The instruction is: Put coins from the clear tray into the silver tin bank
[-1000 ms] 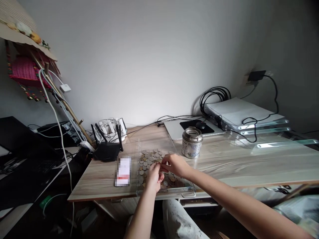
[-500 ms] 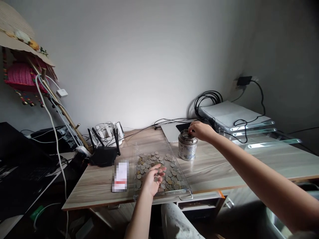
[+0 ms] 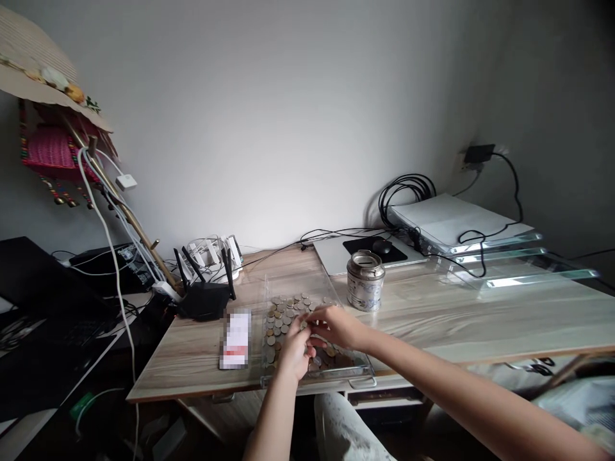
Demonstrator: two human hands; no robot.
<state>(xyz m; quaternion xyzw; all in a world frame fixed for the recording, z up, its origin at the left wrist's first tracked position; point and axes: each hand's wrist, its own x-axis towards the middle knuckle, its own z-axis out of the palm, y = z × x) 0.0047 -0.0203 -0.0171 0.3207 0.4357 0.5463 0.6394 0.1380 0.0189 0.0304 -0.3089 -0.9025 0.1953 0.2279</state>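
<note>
Coins: silver- and gold-coloured, loose, some overlapping, spread inside tray. Tray: clear, lying flat at the front edge of the desk. Tin: metal, patterned, upright, slotted lid on, beside tray's right edge, set back from desk's front edge.

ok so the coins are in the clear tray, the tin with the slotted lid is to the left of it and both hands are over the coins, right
Not quite: the head view shows the tin to the right of the clear tray. The coins are in the tray, and both hands are over them.
</note>
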